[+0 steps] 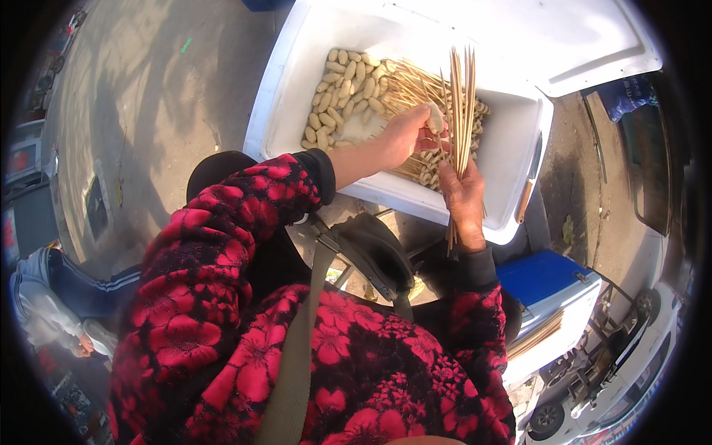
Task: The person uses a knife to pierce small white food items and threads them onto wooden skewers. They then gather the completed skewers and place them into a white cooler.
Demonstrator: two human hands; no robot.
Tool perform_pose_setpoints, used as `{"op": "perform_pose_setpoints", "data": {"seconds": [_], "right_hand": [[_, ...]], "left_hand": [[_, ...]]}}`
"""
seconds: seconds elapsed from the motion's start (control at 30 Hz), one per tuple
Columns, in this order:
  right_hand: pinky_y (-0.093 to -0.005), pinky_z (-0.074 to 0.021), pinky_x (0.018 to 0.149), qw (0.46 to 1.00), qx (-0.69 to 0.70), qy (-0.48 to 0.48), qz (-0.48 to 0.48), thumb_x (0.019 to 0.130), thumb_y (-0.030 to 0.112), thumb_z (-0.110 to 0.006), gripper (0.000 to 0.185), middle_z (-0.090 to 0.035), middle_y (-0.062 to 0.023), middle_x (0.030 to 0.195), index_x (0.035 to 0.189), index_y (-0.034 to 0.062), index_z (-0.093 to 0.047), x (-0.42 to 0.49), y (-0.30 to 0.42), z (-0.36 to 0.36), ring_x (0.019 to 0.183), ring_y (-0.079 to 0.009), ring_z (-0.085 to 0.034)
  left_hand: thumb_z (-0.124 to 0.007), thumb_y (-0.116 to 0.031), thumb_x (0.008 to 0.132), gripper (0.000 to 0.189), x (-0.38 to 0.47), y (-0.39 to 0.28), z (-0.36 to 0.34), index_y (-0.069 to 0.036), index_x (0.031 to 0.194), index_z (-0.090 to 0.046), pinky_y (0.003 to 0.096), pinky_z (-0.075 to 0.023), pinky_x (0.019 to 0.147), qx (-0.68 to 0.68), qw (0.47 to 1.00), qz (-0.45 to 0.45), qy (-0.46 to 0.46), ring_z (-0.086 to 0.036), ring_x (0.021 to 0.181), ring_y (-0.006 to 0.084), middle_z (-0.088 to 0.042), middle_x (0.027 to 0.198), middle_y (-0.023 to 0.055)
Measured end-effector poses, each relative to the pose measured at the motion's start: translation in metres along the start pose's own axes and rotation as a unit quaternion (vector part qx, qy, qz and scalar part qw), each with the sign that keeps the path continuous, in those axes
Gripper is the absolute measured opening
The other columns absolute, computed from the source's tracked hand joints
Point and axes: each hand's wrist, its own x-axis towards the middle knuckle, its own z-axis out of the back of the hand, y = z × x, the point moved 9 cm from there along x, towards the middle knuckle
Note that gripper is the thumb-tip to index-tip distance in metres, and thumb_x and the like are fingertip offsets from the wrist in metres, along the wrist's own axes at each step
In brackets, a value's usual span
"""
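My left hand (409,136) pinches an oval, pale tan food piece (435,118) between thumb and fingers. A thin stick appears to run through that piece. Just to its right, my right hand (464,192) grips an upright bundle of bamboo skewers (460,111). Both hands are over a white plastic foam-like box (506,133). Many loose oval pieces (347,83) are heaped at the box's left side. Skewered pieces with spiral cuts (429,169) lie beneath my hands, their sticks (409,83) pointing various ways. My fingers and the bundle partly hide them.
A wooden handle (524,201) rests at the box's right rim. The white lid (589,44) stands open behind. A dark bag (372,256) hangs before my lap. Lower right is a blue-lidded cooler box (542,278) with more sticks (537,334). Another person (61,300) is at left.
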Motion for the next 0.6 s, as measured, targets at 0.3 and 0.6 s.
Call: {"op": "perform_pose_setpoints", "data": {"seconds": [0.3,0.6], "right_hand": [[-0.0291,-0.0432,0.052,0.96,-0.258,-0.108,-0.033,0.093,0.023,-0.06,0.024,-0.056,-0.0044,0.059,0.099,-0.0001,-0.066,0.02,-0.026,0.092,0.052,-0.0114,-0.053],[-0.0349,-0.0429,0.054,0.928,-0.346,-0.138,-0.007,0.095,0.031,-0.058,0.029,-0.055,-0.0104,0.06,0.091,0.0024,-0.064,0.023,-0.003,0.09,0.052,-0.0214,-0.052]], "left_hand": [[-0.054,-0.021,0.089,0.023,0.05,-0.077,0.202,-0.014,0.109,-0.062,0.048,-0.0498,0.082,0.858,0.484,-0.021,-0.172,-0.06,0.102,0.0344,-0.059,0.109,0.0162],[-0.056,-0.021,0.089,0.026,0.06,-0.08,0.222,-0.013,0.114,-0.058,0.0468,-0.0501,0.08,0.847,0.488,-0.039,-0.207,-0.062,0.098,0.0317,-0.06,0.11,0.0161]]}}
